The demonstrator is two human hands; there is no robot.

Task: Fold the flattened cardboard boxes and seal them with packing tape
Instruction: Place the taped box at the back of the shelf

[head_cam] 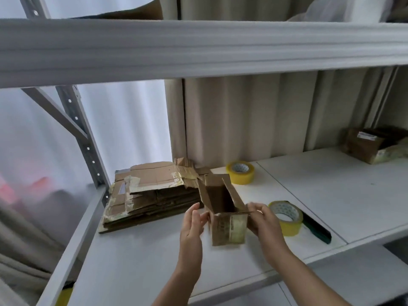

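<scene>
Both forearms reach in: left hand (192, 228) open beside the small box (227, 219), fingers spread, contact unclear through blur; right hand (263, 221) pinches its near flap. Box squared up but flaps open, untaped; one tape roll (287, 217) just right of right hand, dark tool (318, 231) partly hidden behind it. Beyond the hands: flattened stack (150, 195) still unfolded, second roll (240, 172), far-right box (371, 144) cut off.
</scene>
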